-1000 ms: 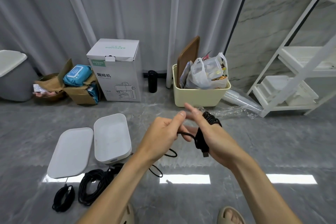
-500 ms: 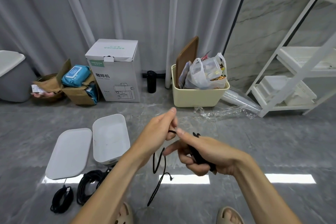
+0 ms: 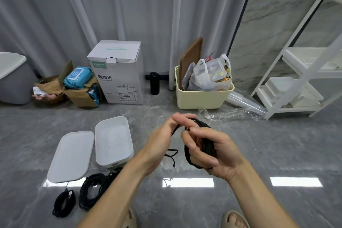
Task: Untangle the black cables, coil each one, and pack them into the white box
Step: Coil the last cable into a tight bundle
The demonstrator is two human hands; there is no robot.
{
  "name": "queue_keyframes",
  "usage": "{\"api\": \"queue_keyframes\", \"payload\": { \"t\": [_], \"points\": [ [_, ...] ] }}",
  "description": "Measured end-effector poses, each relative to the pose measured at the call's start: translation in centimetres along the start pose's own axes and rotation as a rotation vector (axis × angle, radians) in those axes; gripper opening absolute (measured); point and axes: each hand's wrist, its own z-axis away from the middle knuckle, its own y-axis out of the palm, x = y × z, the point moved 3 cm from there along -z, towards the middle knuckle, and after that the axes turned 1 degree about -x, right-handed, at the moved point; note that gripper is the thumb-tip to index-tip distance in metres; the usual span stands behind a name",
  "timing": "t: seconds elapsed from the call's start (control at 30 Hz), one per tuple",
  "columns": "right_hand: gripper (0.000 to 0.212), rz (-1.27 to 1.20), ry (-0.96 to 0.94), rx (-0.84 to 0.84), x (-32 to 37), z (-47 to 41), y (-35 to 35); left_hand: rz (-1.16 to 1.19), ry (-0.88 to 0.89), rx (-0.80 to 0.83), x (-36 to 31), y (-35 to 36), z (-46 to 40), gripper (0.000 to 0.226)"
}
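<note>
Right hand [image 3: 212,151] curled round a bundle of black cable [image 3: 208,146], loops threaded over its fingers. Left hand [image 3: 166,135] pinching the free strand just above, feeding another turn; short tail dangling below, shorter than half a second ago, bundle thicker. Coiling of this cable judged nearly done. White box [image 3: 112,161] open and empty on floor, lid [image 3: 71,155] beside it. Two coiled cables [image 3: 81,198] near box, not yet packed.

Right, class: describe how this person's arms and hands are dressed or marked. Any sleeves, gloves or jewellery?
Both forearms are bare up to the picture's edge: no sleeves show. The left hand and right hand wear no gloves, and no rings, watch or markings are visible. Beige open-toed sandals show on the feet below.
</note>
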Motion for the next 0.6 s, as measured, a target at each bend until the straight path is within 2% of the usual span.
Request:
{"api": "queue_keyframes", "payload": {
  "t": [0.17, 0.3, 0.47, 0.6],
  "points": [
    [0.045, -0.022, -0.036, -0.012, -0.1, -0.2, -0.3, -0.103, 0.06, 0.025, -0.2, 0.5, 0.2, 0.039],
    [0.043, -0.081, -0.097, 0.035, 0.2, -0.3, -0.3, -0.22, 0.019, -0.018, 0.8, 0.2, -0.5, 0.027],
    [0.046, -0.202, -0.175, 0.083, 1.4, -0.1, -0.3, -0.681, -0.103, -0.063, 3.5, -0.6, -1.0, 0.023],
    [0.046, -0.223, -0.214, 0.074, 1.9, 0.1, -0.6, -0.631, -0.125, -0.125, 3.7, -0.9, -1.0, 0.032]
  ]
}}
